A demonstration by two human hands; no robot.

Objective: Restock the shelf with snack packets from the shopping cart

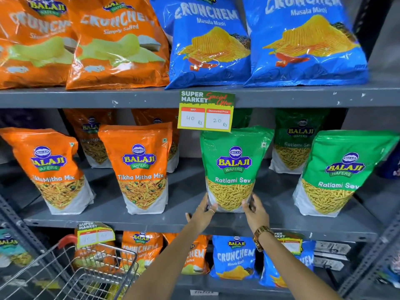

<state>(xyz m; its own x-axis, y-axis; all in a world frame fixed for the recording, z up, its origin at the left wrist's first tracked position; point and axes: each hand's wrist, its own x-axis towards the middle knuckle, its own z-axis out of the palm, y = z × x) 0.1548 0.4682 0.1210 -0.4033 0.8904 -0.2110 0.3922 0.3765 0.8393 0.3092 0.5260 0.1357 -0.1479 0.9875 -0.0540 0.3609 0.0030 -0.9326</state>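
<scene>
- The grey metal shelf (112, 215) fills my view, with three tiers showing and packets standing on each.
- On the top tier stand big orange Simply Salted bags (116, 42) on the left and blue Masala Masti bags (207, 44) on the right.
- The middle tier carries orange Tikha Mitha Mix pouches (140, 169) on the left and green Ratlami Sev pouches on the right, some in a back row.
- The wire shopping cart (91, 276) sits at lower left with its red handle near the shelf edge; I cannot make out what lies in it.
- The green Ratlami Sev pouch (234, 167) I am placing stands upright at the front of the middle tier, just under the price card.
- My left hand (202, 213) presses its fingers against the pouch's lower left corner.
- My right hand (254, 210), with a gold watch (260, 234) at the wrist, clasps the lower right corner, so the pouch's base is held between both hands.
- The yellow price card (205, 111) hangs from the upper tier's edge, reading 40 and 20.
</scene>
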